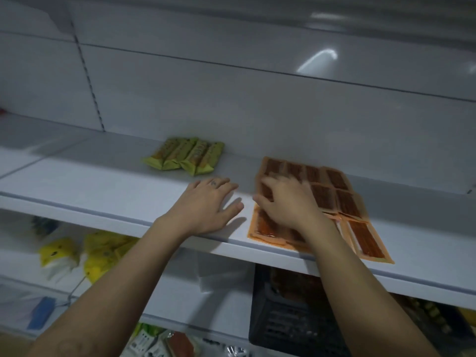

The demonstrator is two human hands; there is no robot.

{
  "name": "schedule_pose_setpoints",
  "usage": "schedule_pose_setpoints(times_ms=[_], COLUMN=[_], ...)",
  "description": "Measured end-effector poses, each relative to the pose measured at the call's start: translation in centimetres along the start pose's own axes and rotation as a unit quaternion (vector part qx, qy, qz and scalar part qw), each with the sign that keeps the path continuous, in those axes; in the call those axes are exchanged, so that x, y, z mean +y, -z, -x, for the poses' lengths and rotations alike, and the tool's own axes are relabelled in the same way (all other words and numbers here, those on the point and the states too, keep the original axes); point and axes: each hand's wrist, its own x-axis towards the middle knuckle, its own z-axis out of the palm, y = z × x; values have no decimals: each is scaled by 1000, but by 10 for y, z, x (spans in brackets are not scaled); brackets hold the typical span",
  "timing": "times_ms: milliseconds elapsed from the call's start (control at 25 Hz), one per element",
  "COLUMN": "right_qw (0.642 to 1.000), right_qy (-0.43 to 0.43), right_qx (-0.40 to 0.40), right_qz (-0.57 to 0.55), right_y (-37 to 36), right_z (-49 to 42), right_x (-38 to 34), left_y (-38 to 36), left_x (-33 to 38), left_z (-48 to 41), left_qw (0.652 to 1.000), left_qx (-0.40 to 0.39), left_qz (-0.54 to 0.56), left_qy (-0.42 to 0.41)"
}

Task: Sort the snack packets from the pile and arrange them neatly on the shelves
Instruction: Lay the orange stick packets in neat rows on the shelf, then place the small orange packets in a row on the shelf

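Fingers (277, 180) of the right hand (286, 204) lie spread and lightly bent on top of the orange snack packets (345, 202), pressing rather than gripping; motion blur hides finer detail. The left hand (206, 204) rests flat on the bare shelf (103, 186) just beside the block's left edge, fingers straight, holding nothing.

The orange packets lie flat in a rough grid on the right part of the shelf. Their long axes run front to back, slightly slanted to the front lip. The nearest row reaches that lip, and its right corner appears to overhang it. Any squaring-up falls to the right hand, which is already on the block; the left is placed to stop the left edge.

Green packets (184, 155) sit in a tidy row behind the left hand, apart from the orange block. Open room is the bare shelf between the two groups and behind the orange block.

Risk, as judged: front-row packets sliding off toward the black crate (296, 325) below.
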Motion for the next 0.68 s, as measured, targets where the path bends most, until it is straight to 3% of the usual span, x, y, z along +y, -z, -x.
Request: schedule_pose_setpoints(times_ms=[320, 680], right_qw=[991, 941], right_qy=[131, 324], right_qx=[33, 24], right_qz=[-21, -93], right_y=[17, 1], right_z=[-44, -63], right_x=[-176, -411], left_y=[69, 128], left_x=[-146, -282], left_z=[102, 279], left_qw=[989, 940], left_qx=[61, 91], left_qz=[-56, -72], left_qy=[120, 320])
